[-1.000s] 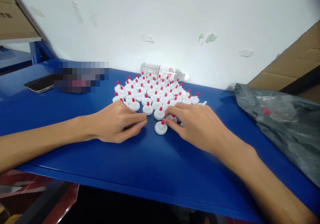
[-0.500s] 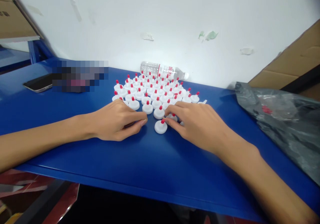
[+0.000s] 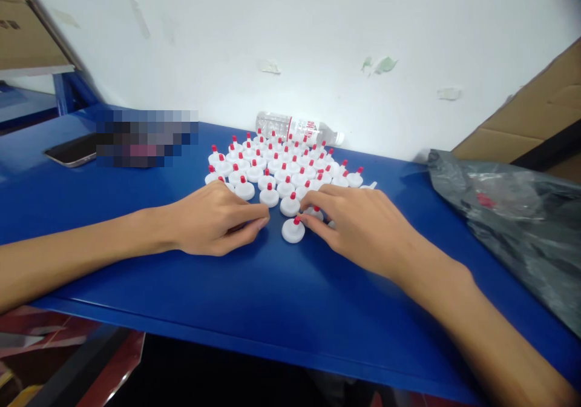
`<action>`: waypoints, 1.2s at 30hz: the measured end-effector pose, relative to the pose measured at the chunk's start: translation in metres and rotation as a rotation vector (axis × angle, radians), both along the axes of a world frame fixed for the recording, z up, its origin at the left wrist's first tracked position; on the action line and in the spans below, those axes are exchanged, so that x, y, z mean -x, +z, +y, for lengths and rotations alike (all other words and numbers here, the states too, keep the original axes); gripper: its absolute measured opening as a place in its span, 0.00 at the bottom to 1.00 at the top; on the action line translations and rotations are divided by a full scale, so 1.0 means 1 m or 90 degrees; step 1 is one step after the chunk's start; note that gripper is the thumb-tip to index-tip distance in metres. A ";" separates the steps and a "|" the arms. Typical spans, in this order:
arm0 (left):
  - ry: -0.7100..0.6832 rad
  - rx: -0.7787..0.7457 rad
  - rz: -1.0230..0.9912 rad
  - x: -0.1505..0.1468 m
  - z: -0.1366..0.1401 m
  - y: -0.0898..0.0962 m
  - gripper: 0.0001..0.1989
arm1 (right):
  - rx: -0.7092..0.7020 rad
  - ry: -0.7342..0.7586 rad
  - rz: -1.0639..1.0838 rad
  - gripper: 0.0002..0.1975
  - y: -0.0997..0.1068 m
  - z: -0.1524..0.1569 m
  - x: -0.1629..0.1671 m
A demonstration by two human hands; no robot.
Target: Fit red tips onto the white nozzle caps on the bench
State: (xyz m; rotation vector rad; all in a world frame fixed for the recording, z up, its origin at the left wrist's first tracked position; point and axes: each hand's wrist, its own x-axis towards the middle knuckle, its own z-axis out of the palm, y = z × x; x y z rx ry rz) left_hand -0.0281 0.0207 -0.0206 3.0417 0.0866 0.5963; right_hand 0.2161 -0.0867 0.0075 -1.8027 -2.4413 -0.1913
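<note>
My left hand (image 3: 222, 220) rests on the blue table (image 3: 236, 310), closed, its thumb and forefinger pressed together. Anything inside that pinch is hidden. Many round white nozzle caps with red tips stand upright in a close group between and behind my hands. The frontmost nozzle cap (image 3: 293, 231) sits a little out from the group. My right hand (image 3: 358, 222) has its curved thumb and forefinger at the red tip of this front cap, the thumb touching it. A second white cap (image 3: 314, 214) shows partly through the gap between these fingers.
A clear plastic bottle (image 3: 299, 129) lies on its side against the white wall. At the left are a phone (image 3: 72, 151) and a pixelated dark object (image 3: 140, 143). A grey plastic bag (image 3: 508, 213) lies at the right, beside cardboard (image 3: 531, 110).
The whole view has shifted very slightly. Both hands and the nozzle caps keep the same places relative to each other.
</note>
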 end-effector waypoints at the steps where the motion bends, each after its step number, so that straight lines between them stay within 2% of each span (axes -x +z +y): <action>1: -0.002 -0.009 -0.001 0.000 0.000 0.000 0.15 | 0.000 -0.001 0.000 0.12 0.000 0.000 0.000; 10: -0.018 -0.052 -0.011 -0.001 -0.002 0.001 0.13 | 0.012 -0.004 -0.001 0.13 0.001 0.000 0.001; 36: -0.024 -0.069 -0.012 0.000 -0.002 -0.001 0.12 | 0.008 -0.006 -0.005 0.12 0.002 -0.001 0.001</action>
